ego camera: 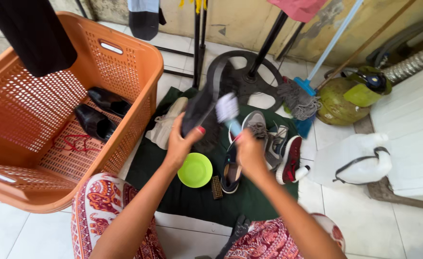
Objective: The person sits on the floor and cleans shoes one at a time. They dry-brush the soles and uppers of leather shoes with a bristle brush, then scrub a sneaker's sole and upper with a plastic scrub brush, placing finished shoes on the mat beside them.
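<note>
Gripping black shoe (pixel 199 108) upright, left hand (pixel 181 144); right hand (pixel 249 152) brush (pixel 228 111).

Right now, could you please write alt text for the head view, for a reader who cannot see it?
Seen from above, a person's left hand holds up a black shoe while the right hand holds a white-bristled brush against it. Below lie a dark green mat with a green bowl and sneakers; an orange basket holding black shoes stands left.
</note>
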### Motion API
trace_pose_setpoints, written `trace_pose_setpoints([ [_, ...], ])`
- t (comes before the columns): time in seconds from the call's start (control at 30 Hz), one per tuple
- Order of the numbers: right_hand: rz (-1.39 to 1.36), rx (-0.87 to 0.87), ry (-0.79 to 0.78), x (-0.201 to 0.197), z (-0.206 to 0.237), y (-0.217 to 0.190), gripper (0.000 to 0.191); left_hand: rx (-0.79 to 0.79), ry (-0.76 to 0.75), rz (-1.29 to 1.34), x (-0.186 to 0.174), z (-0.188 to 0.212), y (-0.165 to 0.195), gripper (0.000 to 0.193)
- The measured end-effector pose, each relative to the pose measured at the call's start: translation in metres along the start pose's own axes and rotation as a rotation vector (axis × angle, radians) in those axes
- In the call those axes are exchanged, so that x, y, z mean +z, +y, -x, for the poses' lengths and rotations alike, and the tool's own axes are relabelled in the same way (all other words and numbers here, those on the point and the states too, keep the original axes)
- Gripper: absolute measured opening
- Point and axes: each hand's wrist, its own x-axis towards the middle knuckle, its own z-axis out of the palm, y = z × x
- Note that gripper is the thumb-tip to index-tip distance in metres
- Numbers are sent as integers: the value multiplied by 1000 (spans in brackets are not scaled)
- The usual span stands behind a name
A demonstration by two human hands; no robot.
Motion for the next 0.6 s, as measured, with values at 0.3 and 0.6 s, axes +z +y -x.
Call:
trace_pose_setpoints([
  [0.3, 202, 102, -10, -9, -26, -1, 8, -275, 16, 86, -12, -5, 7, 74],
  [0.6, 16, 55, -398, 0, 12, -62, 13, -181, 120, 309, -23, -13, -18, 62],
])
